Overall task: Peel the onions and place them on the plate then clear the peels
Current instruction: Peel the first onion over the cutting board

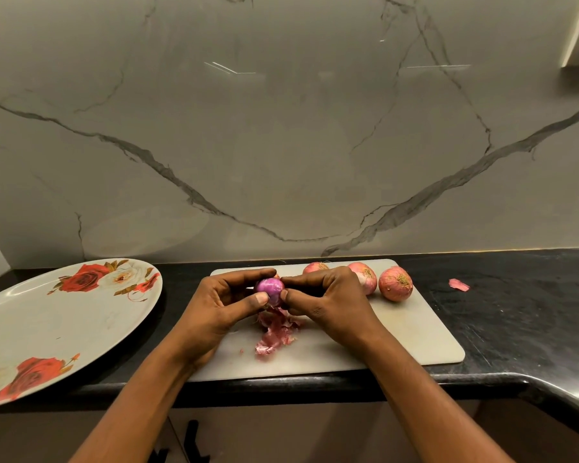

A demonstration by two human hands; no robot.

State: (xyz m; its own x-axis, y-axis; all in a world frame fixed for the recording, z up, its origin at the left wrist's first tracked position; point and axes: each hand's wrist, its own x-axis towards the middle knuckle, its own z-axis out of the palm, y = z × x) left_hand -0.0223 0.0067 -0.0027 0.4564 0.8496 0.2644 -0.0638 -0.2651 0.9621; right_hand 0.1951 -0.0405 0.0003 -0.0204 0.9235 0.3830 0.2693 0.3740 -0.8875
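Both hands hold one shiny purple onion (pixel 270 289) above a grey cutting board (pixel 415 335). My left hand (pixel 221 305) grips it from the left, thumb on its lower side. My right hand (pixel 325 299) pinches it from the right. A pile of pink peels (pixel 274 335) lies on the board just under the onion. Three unpeeled onions sit at the board's far edge: one half hidden behind my right hand (pixel 315 267), a second (pixel 365 277) and a third (pixel 395 284). A big white plate with red roses (pixel 47 322) lies to the left, holding nothing.
The board rests on a black counter (pixel 515 312) against a marbled wall. One stray peel (pixel 459 285) lies on the counter right of the board. The counter's front edge curves toward me at the right; the plate overhangs the front edge at the left.
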